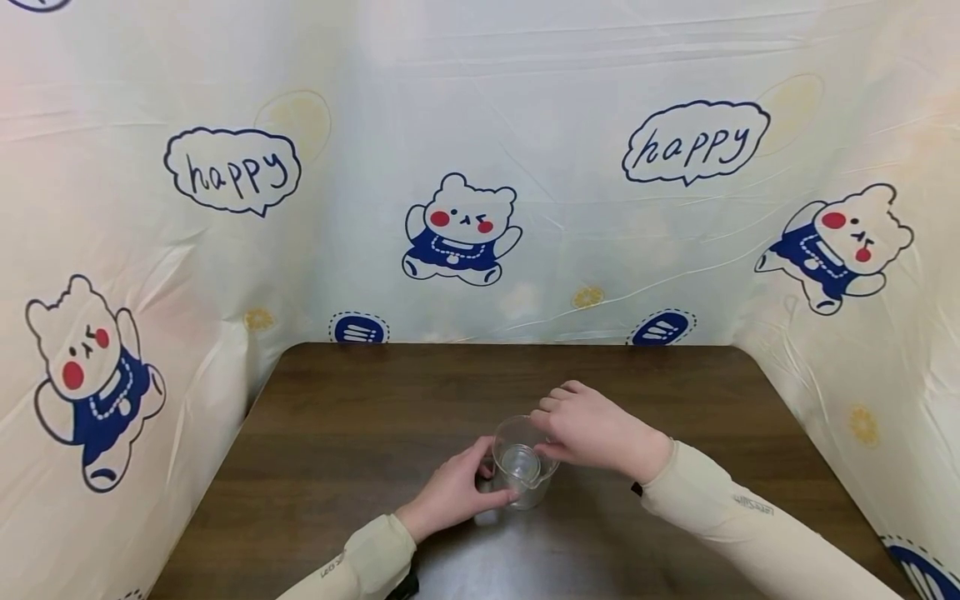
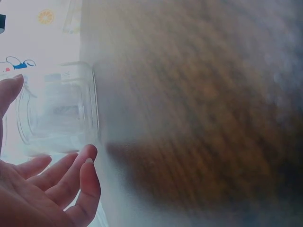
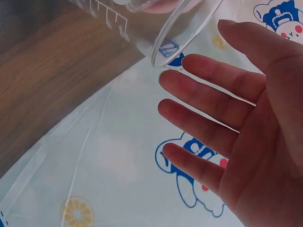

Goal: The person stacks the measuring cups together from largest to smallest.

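Observation:
A clear glass beaker (image 1: 534, 493) with a pouring lip stands on the brown table. White scale lines on the beaker (image 3: 106, 16) show in the right wrist view. Inside it is a smaller clear round vessel (image 1: 521, 462). My left hand (image 1: 457, 492) holds the beaker low from the left, thumb in front and fingers behind. In the left wrist view the beaker (image 2: 59, 111) lies between thumb and fingers. My right hand (image 1: 588, 425) is at the rim on the far right side. Its fingers (image 3: 203, 113) are spread and nearly straight, with nothing between them and the thumb.
The dark wooden table (image 1: 360, 400) has rounded far corners. A pale printed cloth (image 1: 465, 100) with bears and "happy" bubbles hangs behind it and on both sides, close to its edges.

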The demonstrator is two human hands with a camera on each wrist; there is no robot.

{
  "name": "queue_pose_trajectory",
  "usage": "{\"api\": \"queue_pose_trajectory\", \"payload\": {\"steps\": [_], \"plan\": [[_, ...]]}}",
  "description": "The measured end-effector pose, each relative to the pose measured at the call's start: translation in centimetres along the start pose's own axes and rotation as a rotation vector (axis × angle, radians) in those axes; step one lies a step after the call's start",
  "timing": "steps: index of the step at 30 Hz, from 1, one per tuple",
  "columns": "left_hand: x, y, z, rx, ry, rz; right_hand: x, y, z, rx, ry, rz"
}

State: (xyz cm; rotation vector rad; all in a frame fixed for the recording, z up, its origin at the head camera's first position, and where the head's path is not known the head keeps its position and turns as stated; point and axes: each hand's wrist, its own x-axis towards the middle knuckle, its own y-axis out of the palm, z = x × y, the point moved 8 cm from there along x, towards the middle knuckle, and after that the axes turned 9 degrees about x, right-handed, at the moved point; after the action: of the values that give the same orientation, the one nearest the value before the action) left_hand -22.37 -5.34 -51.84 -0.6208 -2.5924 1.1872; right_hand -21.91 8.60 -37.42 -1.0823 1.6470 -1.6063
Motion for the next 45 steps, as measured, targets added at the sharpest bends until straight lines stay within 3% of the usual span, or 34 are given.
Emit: {"api": "queue_pose_trajectory", "payload": {"steps": [19, 34, 45], "plan": [[-0.2, 0.0, 0.1, 0.042, -0.009, -0.039, -3.6, -1.0, -2.3, 0.019, 0.099, -0.084], [-0.2, 0.0, 0.0, 0.060, 0.002, -0.045, -7.0, 0.3, -4.2, -0.028, 0.217, -0.186], [-0.2, -0.1, 0.0, 0.043, -0.012, -0.031, -9.1, 1.5, -5.4, -0.001, 0.321, -0.209]]}}
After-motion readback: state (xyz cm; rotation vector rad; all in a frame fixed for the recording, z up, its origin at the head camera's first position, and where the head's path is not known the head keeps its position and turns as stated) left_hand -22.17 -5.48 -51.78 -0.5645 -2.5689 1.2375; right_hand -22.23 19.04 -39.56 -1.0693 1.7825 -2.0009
